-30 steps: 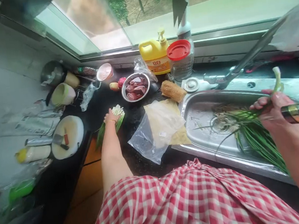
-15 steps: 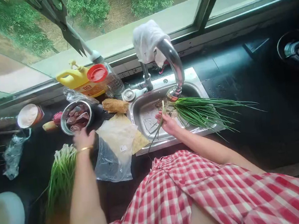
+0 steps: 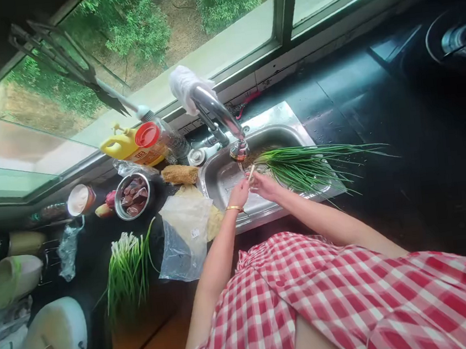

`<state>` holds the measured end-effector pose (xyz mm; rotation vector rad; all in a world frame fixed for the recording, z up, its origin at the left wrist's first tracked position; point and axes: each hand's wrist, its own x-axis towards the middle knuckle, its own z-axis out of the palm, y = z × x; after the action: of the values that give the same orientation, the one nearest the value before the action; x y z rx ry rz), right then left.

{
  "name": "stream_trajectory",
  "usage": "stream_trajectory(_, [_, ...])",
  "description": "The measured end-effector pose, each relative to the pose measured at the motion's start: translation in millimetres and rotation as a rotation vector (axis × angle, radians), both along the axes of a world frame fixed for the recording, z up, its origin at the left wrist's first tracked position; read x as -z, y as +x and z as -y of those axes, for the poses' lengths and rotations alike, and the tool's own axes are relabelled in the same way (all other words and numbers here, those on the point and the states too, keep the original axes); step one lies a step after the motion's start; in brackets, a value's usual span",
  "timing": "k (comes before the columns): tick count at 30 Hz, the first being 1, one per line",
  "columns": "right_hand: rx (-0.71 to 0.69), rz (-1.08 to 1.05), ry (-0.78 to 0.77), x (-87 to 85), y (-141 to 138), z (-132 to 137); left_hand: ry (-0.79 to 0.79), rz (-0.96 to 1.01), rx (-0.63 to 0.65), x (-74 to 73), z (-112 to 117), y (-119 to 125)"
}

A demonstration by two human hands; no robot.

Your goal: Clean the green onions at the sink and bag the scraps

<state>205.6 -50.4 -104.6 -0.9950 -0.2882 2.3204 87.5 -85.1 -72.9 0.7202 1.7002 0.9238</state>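
Over the sink [image 3: 218, 190], just below the faucet [image 3: 239, 150], my two hands meet at one scallion [image 3: 251, 171]. My left hand [image 3: 240, 193], with a gold bangle at the wrist, has its fingers closed around the stalk. Against it, my right hand [image 3: 264, 186] pinches the same scallion, whose white end sticks up between the fingers. A bunch of scallions [image 3: 307, 169] lies across the sink's right side, the green tips hanging over onto the counter. To the left, another bunch of scallions [image 3: 128, 269] rests with white ends pointing at the window.
Left of the sink are a plastic bag [image 3: 184, 229], a brown sponge-like roll [image 3: 180, 174] and a metal bowl of dark red meat [image 3: 134, 195]. A yellow jug [image 3: 124, 147] and red-lidded jar [image 3: 148, 134] stand behind. A cleaver lies on a round board [image 3: 69, 325].
My left hand has come from beside the meat bowl and left scallion bunch to the sink, joining my right hand at the scallion. The view has shifted, showing more on the left.
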Motion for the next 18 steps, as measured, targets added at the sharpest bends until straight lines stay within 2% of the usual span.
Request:
stream_trajectory(3, [-0.072,-0.028,0.084,0.2,-8,-7,-0.069,-0.069,0.113,-3.4,-2,-3])
stream_trajectory(5, [-0.115,-0.039,0.124,-1.2,-15,-13,-0.113,-0.051,0.125,-4.7,-6,-2])
stream_trajectory(8, [-0.006,0.006,0.066,-1.9,-17,-29,-0.193,-0.009,0.146,-6.7,-11,-3])
stream_trajectory(10, [0.077,0.056,-0.002,-1.4,-12,-43,-0.239,0.013,0.215,-8.6,-13,-7])
stream_trajectory(15, [0.112,0.144,-0.106,-3.2,1,-67,-0.258,0.232,0.363,-7.5,-15,-25])
stream_trajectory(18, [0.144,0.204,-0.059,-6.2,1,-66,-0.217,0.122,0.328,-0.8,-22,-27])
